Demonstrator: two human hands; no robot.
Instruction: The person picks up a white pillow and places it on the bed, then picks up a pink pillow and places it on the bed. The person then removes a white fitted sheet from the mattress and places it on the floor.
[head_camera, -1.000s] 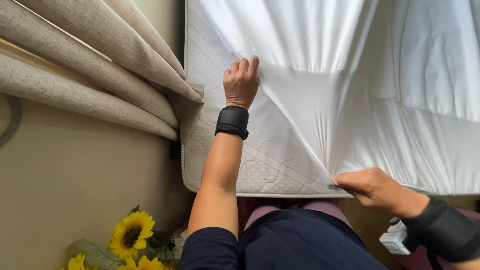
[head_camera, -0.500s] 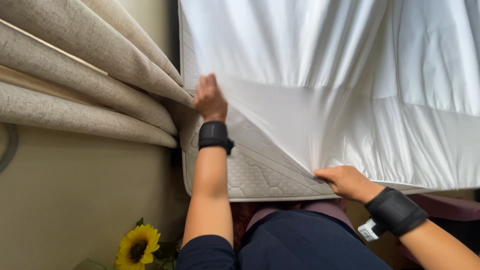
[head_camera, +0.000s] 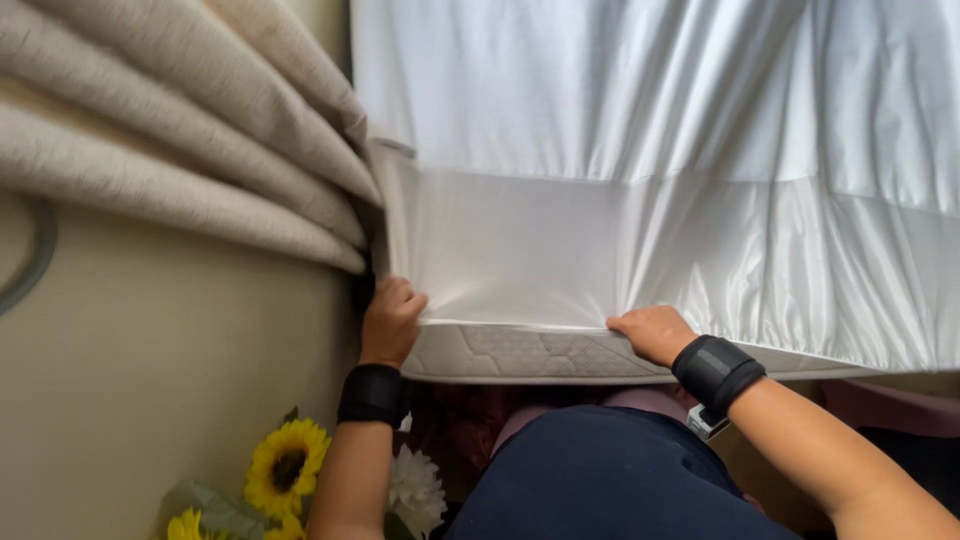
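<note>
A white fitted sheet (head_camera: 620, 150) covers the top of a quilted white mattress (head_camera: 530, 352) and hangs over its near side. My left hand (head_camera: 390, 318) grips the sheet's edge at the mattress's near left corner, down on the side wall. My right hand (head_camera: 652, 332) pinches the sheet's lower hem further right along the same side. A strip of bare quilted mattress shows below the hem between my hands. Both wrists wear black bands.
Beige curtains (head_camera: 170, 150) hang in folds at the left, touching the mattress corner. A beige wall (head_camera: 160, 380) lies below them. Yellow sunflowers (head_camera: 285, 465) and white flowers (head_camera: 415, 490) sit at the bottom left. My dark blue clothing (head_camera: 600, 480) fills the bottom centre.
My left hand has moved from the mattress top down around the left corner, pulling the sheet over the side. The right hand slid left along the hem. Far less bare mattress shows.
</note>
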